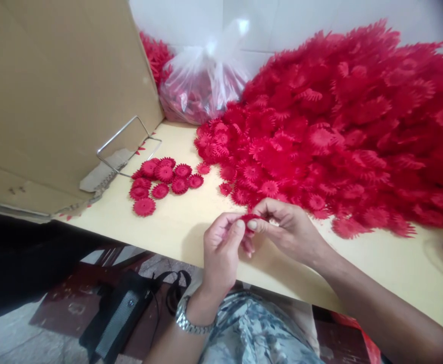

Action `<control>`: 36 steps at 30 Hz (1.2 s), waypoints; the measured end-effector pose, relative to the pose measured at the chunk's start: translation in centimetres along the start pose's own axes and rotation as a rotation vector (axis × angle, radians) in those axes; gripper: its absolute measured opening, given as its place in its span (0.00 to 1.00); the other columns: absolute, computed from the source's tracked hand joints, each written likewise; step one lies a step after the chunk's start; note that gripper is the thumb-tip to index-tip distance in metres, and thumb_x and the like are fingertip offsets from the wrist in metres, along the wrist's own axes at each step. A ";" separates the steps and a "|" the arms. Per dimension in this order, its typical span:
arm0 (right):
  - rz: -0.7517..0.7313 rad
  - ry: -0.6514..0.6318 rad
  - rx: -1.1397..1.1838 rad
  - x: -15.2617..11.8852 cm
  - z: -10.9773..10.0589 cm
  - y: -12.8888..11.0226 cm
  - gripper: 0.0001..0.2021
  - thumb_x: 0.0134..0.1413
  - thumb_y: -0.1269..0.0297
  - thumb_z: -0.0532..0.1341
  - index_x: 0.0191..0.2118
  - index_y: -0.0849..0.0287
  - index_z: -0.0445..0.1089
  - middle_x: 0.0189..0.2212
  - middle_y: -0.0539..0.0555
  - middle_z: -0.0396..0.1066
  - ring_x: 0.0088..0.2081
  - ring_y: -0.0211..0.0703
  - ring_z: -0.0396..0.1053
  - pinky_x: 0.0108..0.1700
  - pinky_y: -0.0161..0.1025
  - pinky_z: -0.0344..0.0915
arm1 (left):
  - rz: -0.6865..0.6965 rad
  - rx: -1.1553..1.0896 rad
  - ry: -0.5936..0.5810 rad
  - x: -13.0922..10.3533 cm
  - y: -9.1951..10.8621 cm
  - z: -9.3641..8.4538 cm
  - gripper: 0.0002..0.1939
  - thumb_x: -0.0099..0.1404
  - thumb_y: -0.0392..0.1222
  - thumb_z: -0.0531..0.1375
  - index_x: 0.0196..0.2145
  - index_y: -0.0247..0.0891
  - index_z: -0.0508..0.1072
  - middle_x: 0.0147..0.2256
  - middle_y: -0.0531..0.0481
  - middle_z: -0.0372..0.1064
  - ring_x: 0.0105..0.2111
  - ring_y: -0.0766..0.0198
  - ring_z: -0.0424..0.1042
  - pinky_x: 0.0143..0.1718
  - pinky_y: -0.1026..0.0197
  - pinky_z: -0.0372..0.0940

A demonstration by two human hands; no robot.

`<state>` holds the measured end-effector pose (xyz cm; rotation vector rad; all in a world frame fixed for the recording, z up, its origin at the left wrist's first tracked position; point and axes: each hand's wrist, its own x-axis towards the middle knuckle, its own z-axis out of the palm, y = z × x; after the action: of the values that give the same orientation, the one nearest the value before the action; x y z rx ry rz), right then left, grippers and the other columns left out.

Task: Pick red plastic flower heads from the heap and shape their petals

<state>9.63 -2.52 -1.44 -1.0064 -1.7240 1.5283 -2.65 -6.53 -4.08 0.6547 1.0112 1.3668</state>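
Just above the table's front part, my left hand (223, 242) and my right hand (288, 227) meet over a small red flower-shaped piece (250, 218). Thumb and fingers of both hands pinch it from either side, hiding much of it. A metal-band watch circles my left wrist. To the left of my hands lies a cluster of several round red toothed discs (164, 173), flat on the table. Beyond my right hand rises a large heap of red petal-edged pieces (320, 126).
A cardboard box (62, 91) stands at the left, with a bent wire frame (117, 134) against it. A clear plastic bag (206, 86) of red pieces sits at the back, by the white wall. Below the pale yellow table's edge (161, 247) is a black bag (119, 313).
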 end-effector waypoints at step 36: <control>-0.393 0.212 -0.646 -0.5 -1.3 -0.2 0.05 0.56 0.70 0.57 0.29 0.59 0.65 0.22 0.50 0.66 0.24 0.36 0.64 0.25 0.33 0.60 | -0.034 0.110 -0.120 -0.4 -0.5 -0.4 0.13 0.57 0.48 0.63 0.26 0.36 0.66 0.19 0.58 0.60 0.16 0.75 0.58 0.18 0.71 0.53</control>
<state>10.94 -2.32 -1.09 -0.9971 -2.1455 0.5982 -2.74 -7.02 -4.58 0.7885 1.0021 1.2337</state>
